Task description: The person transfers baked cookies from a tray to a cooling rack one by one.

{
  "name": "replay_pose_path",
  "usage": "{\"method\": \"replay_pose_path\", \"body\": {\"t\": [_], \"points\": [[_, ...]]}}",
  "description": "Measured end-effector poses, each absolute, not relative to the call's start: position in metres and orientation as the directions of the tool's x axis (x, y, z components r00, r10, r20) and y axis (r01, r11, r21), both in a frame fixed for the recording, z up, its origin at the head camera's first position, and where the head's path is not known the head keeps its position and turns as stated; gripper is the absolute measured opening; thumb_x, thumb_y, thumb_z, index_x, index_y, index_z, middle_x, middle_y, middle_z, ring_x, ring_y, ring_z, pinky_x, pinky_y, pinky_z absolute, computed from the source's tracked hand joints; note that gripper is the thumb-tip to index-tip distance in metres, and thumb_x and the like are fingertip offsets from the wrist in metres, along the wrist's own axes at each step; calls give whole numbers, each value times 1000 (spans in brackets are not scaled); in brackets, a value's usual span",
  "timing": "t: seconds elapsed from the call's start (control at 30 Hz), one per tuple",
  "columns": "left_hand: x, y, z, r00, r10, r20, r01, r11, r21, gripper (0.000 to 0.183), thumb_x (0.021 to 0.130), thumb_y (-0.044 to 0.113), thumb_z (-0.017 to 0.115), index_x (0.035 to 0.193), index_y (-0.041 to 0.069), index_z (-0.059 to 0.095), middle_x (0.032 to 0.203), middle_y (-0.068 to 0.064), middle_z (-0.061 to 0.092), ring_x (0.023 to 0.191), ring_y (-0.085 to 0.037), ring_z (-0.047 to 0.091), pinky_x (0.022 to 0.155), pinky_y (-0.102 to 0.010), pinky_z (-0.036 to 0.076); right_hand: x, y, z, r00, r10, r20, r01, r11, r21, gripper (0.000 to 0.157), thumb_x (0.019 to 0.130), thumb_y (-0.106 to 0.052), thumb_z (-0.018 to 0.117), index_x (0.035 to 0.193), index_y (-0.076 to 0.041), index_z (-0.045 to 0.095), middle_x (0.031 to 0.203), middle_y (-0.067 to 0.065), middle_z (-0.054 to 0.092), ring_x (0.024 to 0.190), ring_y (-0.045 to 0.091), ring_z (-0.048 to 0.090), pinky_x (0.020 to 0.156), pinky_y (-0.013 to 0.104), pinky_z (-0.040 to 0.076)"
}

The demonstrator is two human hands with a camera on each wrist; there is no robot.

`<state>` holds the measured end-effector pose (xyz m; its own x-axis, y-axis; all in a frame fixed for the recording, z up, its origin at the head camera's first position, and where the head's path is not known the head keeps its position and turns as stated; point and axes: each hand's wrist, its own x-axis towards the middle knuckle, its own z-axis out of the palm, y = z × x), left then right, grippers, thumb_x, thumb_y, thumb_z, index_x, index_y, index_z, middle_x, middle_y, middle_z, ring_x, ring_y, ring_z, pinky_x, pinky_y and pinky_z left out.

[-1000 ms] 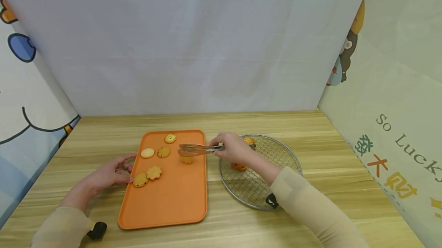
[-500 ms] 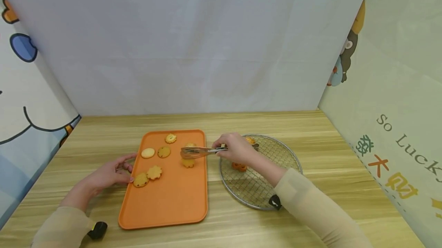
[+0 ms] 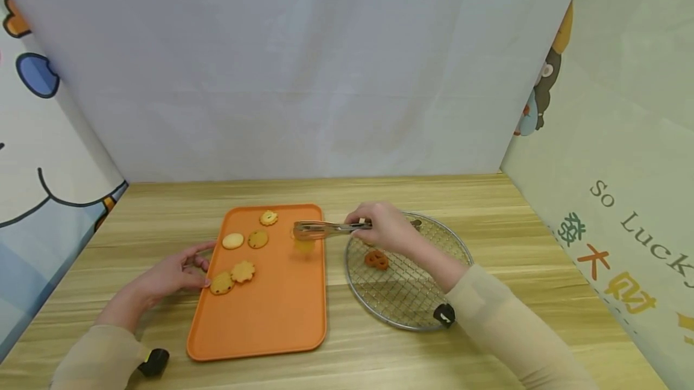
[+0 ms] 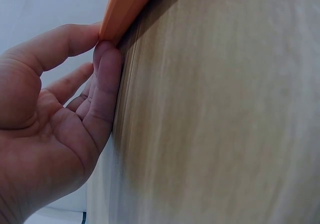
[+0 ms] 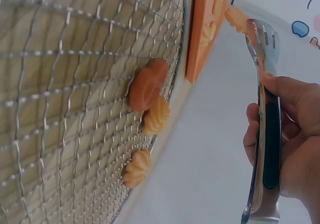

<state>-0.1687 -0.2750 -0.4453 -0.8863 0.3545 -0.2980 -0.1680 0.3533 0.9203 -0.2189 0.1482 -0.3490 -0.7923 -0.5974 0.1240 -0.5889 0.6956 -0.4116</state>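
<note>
Over the wire rack (image 3: 406, 293), right hand (image 3: 386, 228): wrapped round the metal tongs (image 5: 270, 139), thumb on one arm, fingers on the other, ends aimed left.
Left hand (image 3: 173, 272): well apart from its partner, thumb and a bent finger pinching the left rim of the orange tray (image 3: 271, 323).
Scalloped cookie (image 5: 237, 19): right out at the tongs' ends, over the tray's right part! Looks nipped and lifted, though blur hides how deep the hold goes.
Slip watch: with so little in the bite, I'd say a slack squeeze or sudden swing could drop it on the wood between tray and rack; too hard a squeeze might crumble it.
Rest of the tray: pale round cookie (image 3: 233, 241), speckled disc (image 3: 258, 239) and ruffled cookie (image 3: 268, 217) towards the far end; flower-shaped cookie (image 3: 243, 271) and speckled oval (image 3: 221, 283) side by side near the left thumb. Hitch that rim up and, I reckon, they'd slide.
Across on the mesh: a brown pretzel (image 3: 376, 260), with two swirled cookies (image 5: 137, 169) nearby.
Sleeve trouble: the black wrist device (image 3: 444, 316) sits by the rack's near rim; a dipping forearm could nudge everything there.
Furthest out: wood-grain table (image 3: 368, 360), pale cloth (image 3: 325, 76) behind.
</note>
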Motion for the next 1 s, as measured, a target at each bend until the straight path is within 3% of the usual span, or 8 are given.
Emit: {"method": "replay_pose_path", "body": {"t": [0.37, 1.0], "points": [[-168, -276, -445, -890, 349, -293, -158, 366, 917, 87, 83, 11, 71, 149, 2, 16, 109, -19, 40, 81, -16, 52, 74, -31, 52, -217, 170, -329, -786, -592, 177, -605, 682, -411, 21, 84, -15, 71, 105, -15, 72, 103, -1, 69, 89, 13, 63, 75, 31, 52], [-169, -276, -445, -896, 334, -292, -154, 382, 911, 88, 82, 11, 72, 150, 3, 17, 109, -18, 41, 79, -16, 53, 70, -28, 49, -213, 212, -304, -782, -555, 284, -622, 662, -419, 22, 83, -13, 72, 105, -12, 71, 105, 3, 70, 77, 12, 59, 63, 26, 49]]}}
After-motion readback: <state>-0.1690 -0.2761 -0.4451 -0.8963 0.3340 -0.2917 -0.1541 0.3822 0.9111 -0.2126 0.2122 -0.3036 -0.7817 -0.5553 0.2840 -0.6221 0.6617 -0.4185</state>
